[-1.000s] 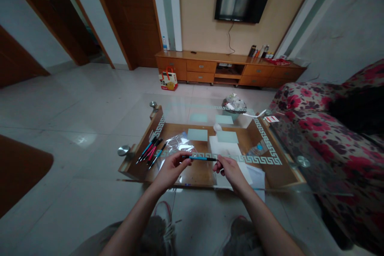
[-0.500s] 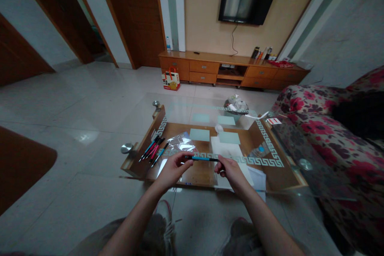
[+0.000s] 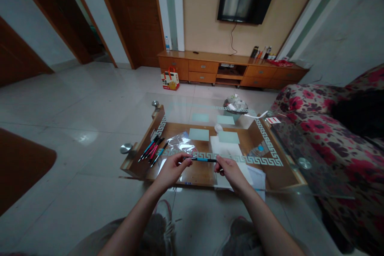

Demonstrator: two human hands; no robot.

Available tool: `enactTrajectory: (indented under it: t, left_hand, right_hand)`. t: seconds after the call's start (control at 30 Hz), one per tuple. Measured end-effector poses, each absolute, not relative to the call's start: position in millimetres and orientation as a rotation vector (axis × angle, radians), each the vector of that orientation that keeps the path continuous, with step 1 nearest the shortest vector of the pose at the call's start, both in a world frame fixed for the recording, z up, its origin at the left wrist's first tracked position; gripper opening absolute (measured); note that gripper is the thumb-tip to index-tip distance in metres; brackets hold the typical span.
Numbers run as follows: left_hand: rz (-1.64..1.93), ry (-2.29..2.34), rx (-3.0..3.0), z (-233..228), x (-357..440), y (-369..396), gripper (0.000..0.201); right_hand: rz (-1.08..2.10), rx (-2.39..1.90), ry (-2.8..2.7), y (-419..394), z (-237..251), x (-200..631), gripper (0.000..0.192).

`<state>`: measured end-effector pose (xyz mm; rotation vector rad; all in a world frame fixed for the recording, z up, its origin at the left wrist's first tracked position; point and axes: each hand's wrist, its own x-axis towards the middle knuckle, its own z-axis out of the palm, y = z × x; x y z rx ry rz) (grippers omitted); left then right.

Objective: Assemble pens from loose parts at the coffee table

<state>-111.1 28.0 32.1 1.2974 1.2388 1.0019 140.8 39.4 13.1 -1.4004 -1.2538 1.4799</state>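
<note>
left hand point(image 3: 171, 169): fingers closed on the left end of the blue pen point(image 3: 203, 159); thumb and fingertips pinch it from above
right hand point(image 3: 230, 171): fingers closed on the right end of the same pen; grip is at the tip region, detail too small to tell
blue pen: held level between both hands, above the near part of the glass table top point(image 3: 180, 112); not touching the glass
nearby items: loose pens point(image 3: 152, 150) lie in a fan to the left, near the left hand; clear plastic bag point(image 3: 179, 144) just beyond the left hand; white paper sheets point(image 3: 225, 150) beyond and under the right hand's side
risk, slip: likely a two-point pinch; if one hand lets go, the pen could tip, drop to the glass and roll
risk, separation: if the ends are pulled, a cap or part could come off and fall past the near edge to the floor
risk, sweep: a leftward elbow move could scatter the loose pens
edges: near table edge lies just below the wrists; left corner near the pens
open room: bare glass between the hands and beyond the bag; sofa point(image 3: 327, 128) bounds the right side; floor point(image 3: 75, 128) open to the left
</note>
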Motion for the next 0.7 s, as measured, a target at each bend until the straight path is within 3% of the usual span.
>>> enactTrajectory:
  t: [0.3,0.7]
  left_hand:
    - [0.969,1.281,1.385,31.4,-116.3,26.9,0.033]
    - [0.862,1.296,1.324,30.9,-114.8,25.1,0.055]
  right_hand:
    - [1.525,-1.351,-1.296,38.5,15.8,141.2,0.053]
    - [1.488,-1.324,-1.34,40.7,9.8,142.6,0.053]
